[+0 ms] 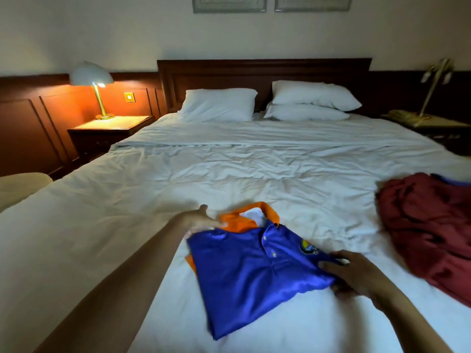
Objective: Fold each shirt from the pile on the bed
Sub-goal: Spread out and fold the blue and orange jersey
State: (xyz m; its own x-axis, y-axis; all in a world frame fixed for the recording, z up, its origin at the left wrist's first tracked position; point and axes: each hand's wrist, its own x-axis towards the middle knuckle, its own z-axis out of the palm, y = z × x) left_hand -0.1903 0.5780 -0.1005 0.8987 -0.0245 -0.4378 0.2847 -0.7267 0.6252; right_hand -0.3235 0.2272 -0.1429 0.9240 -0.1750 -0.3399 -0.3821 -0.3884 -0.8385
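Two bare arms reach fwd, hands low.
L hand point(201, 220) is farther out: arm straight, fingers straight & together, palm turned inward. R hand point(356, 276) is nearer: wrist bent, fingers spread on top, thumb below, pinching edge of blue shirt point(242, 276).

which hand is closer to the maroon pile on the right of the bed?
Right. The right hand grips the right edge of the blue shirt, on the side toward the maroon pile; the left hand is across the shirt by its orange collar.
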